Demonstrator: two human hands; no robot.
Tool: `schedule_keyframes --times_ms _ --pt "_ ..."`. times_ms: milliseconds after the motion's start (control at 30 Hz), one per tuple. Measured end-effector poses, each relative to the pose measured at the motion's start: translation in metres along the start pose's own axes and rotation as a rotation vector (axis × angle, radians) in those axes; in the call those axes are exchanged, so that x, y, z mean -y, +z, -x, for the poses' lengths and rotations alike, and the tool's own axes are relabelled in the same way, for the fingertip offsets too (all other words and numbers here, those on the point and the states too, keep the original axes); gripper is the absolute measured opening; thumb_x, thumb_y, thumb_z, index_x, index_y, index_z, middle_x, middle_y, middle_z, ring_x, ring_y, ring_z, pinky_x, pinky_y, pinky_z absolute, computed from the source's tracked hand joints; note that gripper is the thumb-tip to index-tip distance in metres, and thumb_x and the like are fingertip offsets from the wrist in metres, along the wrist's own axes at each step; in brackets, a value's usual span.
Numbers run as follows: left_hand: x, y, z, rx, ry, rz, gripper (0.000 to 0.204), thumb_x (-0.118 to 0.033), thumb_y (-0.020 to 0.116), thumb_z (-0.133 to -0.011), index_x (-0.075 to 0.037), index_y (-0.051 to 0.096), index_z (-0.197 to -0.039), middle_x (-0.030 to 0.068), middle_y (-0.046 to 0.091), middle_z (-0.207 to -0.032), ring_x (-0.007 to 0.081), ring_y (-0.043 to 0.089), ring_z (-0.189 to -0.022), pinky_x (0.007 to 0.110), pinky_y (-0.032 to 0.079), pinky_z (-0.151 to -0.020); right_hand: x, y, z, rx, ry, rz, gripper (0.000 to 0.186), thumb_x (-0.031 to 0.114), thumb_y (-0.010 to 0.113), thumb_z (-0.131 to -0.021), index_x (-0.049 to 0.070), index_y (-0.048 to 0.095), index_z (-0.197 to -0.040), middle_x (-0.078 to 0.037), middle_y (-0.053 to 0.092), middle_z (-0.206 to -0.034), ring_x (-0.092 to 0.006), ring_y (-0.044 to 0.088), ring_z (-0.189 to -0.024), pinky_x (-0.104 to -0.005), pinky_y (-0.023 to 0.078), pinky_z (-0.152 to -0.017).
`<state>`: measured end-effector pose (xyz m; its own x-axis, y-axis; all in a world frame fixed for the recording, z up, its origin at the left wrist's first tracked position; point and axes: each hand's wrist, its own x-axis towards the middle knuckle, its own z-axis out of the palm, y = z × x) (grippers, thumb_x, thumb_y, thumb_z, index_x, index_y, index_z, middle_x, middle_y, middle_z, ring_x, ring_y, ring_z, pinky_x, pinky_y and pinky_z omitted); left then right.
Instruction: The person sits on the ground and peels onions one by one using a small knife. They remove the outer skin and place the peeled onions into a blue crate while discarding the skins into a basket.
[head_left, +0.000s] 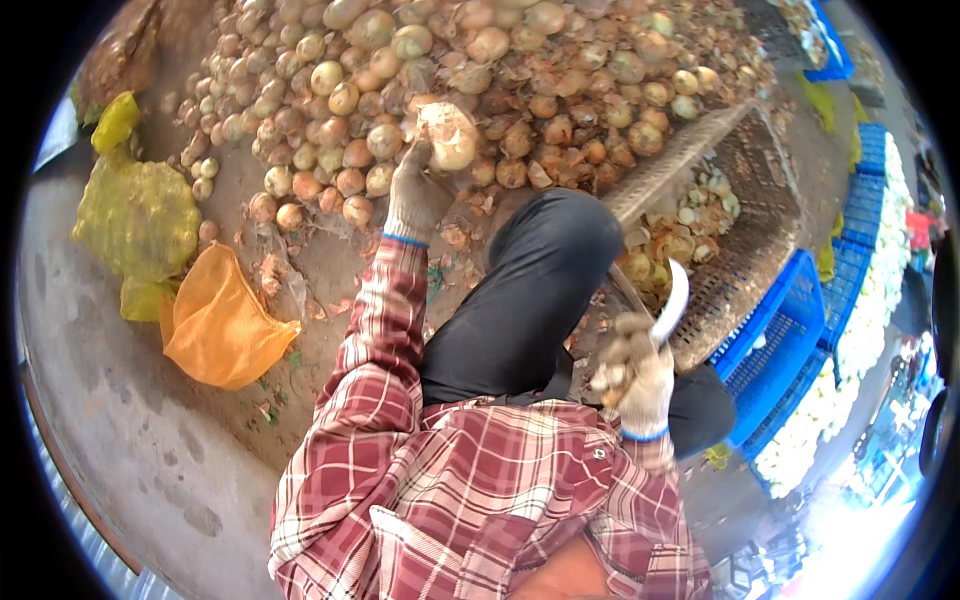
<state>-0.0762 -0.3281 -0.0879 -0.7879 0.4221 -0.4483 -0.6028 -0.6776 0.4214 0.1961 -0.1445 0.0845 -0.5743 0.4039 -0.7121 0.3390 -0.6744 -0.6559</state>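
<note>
- Where the ground stretches away on the far side, a broad heap of onions (pixel 320 130) covers it from left of centre to the right, tan and brown bulbs mixed with loose papery skins
- On the right, a row of blue crates (pixel 868 205) runs from far to near, with pale white produce lying along its outer side
- Just right of the bent knee in dark trousers (pixel 520 300), a dirt-stained slatted crate (pixel 690 155) stands tilted, with pale onions and skins (pixel 690 225) inside it
- Beyond that crate's right side, a blue basket (pixel 812 290) stands near it
- Far to the left, a yellow mesh sack (pixel 135 220) lies slumped on the ground, and an orange mesh bag (pixel 225 325) lies just nearer, beside it
- Over the near edge of the heap, the left hand (pixel 412 195), in a soiled glove with a blue cuff, has its fingers closed around the lower side of an onion
- Low on the right, near the slatted crate, the gloved right hand (pixel 640 375) has its fingers wrapped around a curved knife, the handle mostly hidden
- Above the left glove, the held onion (pixel 452 135) shows pale flesh and ragged skin, well apart from the knife
- Out of the right fist, the curved knife (pixel 674 300) points away from the person, its bright blade bare
</note>
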Motion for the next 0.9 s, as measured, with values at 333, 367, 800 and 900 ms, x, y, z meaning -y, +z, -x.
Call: schedule_keyframes --times_ms 333,367,800,900 --pt "0.066 0.173 0.125 0.603 -0.153 -0.463 0.096 -0.032 0.083 -0.067 0.000 0.033 -0.143 0.0109 0.051 -0.134 0.0191 0.054 -0.118 0.033 0.043 -0.102 0.062 0.033 -0.001 -0.220 -0.936 0.785 0.074 0.028 0.081 -0.069 0.006 0.051 -0.133 -0.010 0.070 -0.096 -0.0226 0.069 -0.081 -0.0326 0.054 -0.077" --pt "0.075 0.169 0.122 0.650 -0.151 -0.549 0.097 -0.037 0.082 -0.069 0.000 0.033 -0.143 0.0115 0.052 -0.133 0.0196 0.054 -0.118 0.034 0.044 -0.101 0.066 0.025 0.009 -0.232 -0.988 0.879 0.074 0.028 0.081 -0.070 0.007 0.050 -0.133 -0.012 0.071 -0.096 -0.0242 0.070 -0.082 -0.0336 0.055 -0.076" --pt "0.132 0.186 0.145 0.551 -0.368 -0.427 0.069 -0.036 0.072 -0.081 0.001 0.045 -0.133 0.0134 0.060 -0.117 0.0240 0.062 -0.101 0.036 0.053 -0.085 0.027 -0.091 0.068 0.288 -0.450 1.528 0.042 0.028 0.065 -0.081 0.017 0.059 -0.121 -0.013 0.069 -0.085 -0.0302 0.068 -0.078 -0.0394 0.055 -0.069" --pt "0.131 0.192 0.148 0.574 -0.020 -0.886 0.078 -0.025 0.079 -0.069 0.003 0.044 -0.133 0.0112 0.059 -0.112 0.0195 0.062 -0.096 0.032 0.053 -0.082 0.025 -0.125 0.066 -0.112 -0.790 1.197 0.053 0.023 0.067 -0.082 0.017 0.050 -0.131 -0.011 0.070 -0.087 -0.0270 0.070 -0.076 -0.0368 0.055 -0.064"
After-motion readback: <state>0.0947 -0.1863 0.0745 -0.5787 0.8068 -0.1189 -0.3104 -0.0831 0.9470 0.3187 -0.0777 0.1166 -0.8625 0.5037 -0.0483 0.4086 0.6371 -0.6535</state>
